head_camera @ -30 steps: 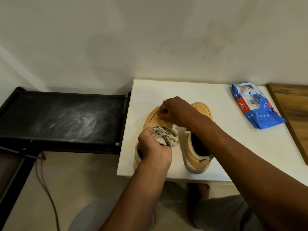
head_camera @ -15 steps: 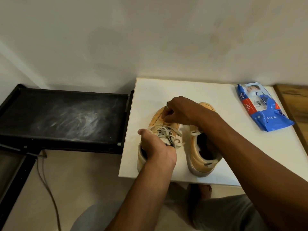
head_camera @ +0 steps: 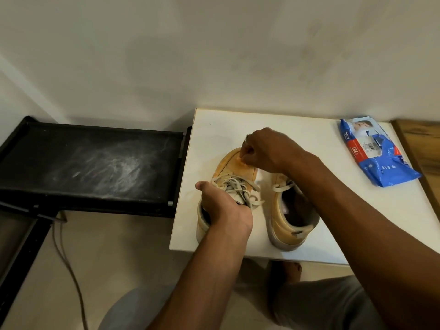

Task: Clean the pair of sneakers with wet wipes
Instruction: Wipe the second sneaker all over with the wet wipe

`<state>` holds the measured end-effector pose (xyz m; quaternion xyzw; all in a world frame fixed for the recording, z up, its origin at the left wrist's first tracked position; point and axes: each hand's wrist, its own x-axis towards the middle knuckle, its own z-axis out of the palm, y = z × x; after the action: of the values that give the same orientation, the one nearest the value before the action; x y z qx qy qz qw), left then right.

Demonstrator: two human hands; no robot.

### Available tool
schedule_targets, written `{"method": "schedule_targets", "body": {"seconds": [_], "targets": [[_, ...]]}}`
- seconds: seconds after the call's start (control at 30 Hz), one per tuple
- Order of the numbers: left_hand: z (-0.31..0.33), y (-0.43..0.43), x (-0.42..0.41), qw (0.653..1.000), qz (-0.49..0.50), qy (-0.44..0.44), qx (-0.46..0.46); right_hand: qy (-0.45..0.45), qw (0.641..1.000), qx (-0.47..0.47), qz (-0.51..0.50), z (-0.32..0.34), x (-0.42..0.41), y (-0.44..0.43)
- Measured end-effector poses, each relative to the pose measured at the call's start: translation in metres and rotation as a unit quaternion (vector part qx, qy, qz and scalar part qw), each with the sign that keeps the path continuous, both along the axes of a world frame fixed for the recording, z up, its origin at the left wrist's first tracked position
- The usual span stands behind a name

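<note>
Right hand (head_camera: 266, 151) presses a clutched wipe (head_camera: 258, 175) on left sneaker's (head_camera: 228, 166) toe; left hand (head_camera: 223, 206) grips its opening. At 3 o'clock, right sneaker (head_camera: 285, 225) apparently awaits wiping.

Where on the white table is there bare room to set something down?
Bare: the white table's far strip between wall and sneaker toes; the patch between the right sneaker and the wipes packet, partly under the right forearm. Crowded: near-left, where the left hand grips the left sneaker and the right hand holds a wet wipe on its toe.
</note>
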<state>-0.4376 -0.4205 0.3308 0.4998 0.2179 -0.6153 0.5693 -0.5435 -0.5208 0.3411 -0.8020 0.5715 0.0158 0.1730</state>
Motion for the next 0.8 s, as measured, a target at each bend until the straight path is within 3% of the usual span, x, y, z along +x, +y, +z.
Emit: {"method": "schedule_targets", "body": {"seconds": [0.1,0.4,0.57,0.63,0.8], "targets": [[0.0,-0.001,0.001,1.0,0.006,0.003,-0.003,-0.027,0.998,-0.031,-0.046,-0.002,-0.01,-0.004],[0.003,-0.002,0.002,1.0,-0.001,0.001,-0.002,-0.083,0.992,0.097,-0.025,0.0,-0.008,0.004],[0.003,-0.003,0.003,1.0,-0.008,0.002,-0.011,-0.061,0.996,-0.031,-0.064,-0.02,0.002,0.002],[0.004,-0.003,0.004,1.0,-0.008,0.004,-0.008,-0.051,0.996,-0.041,-0.056,-0.022,0.004,0.002],[0.008,-0.002,0.006,1.0,-0.005,0.004,0.006,-0.062,0.995,0.079,0.0,-0.007,-0.002,0.003]]}}
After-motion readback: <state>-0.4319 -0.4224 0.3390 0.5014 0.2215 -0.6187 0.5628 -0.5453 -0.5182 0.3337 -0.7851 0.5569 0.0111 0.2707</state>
